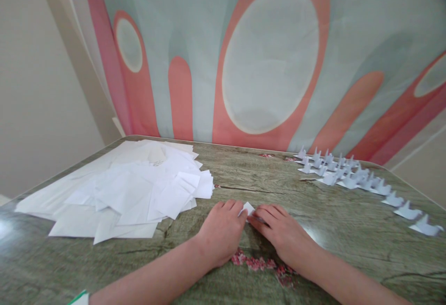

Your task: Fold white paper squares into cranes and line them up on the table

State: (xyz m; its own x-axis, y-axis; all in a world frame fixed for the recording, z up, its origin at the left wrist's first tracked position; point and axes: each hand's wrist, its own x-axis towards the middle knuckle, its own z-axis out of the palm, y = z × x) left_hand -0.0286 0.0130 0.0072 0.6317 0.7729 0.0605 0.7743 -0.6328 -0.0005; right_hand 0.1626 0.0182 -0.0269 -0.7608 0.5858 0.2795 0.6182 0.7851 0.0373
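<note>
Between my two hands is a small folded piece of white paper (247, 208), its pointed top showing above my fingers. My left hand (225, 228) grips its left side with the fingers curled and pressed together. On the other side, my right hand (275, 228) is closed on the right part of the same paper. Most of the paper is covered by my fingers, so the lower folds are hidden. Both hands rest low over the wood-patterned table (223, 286), just beyond a printed strip of pink flowers (256, 263).
To the left lies a wide, loose pile of white paper sheets (121, 189). Several folded white paper cranes (351, 177) stand in rows along the right side. A curtain-like backdrop (202, 26) with coral shapes rises behind the table's far edge.
</note>
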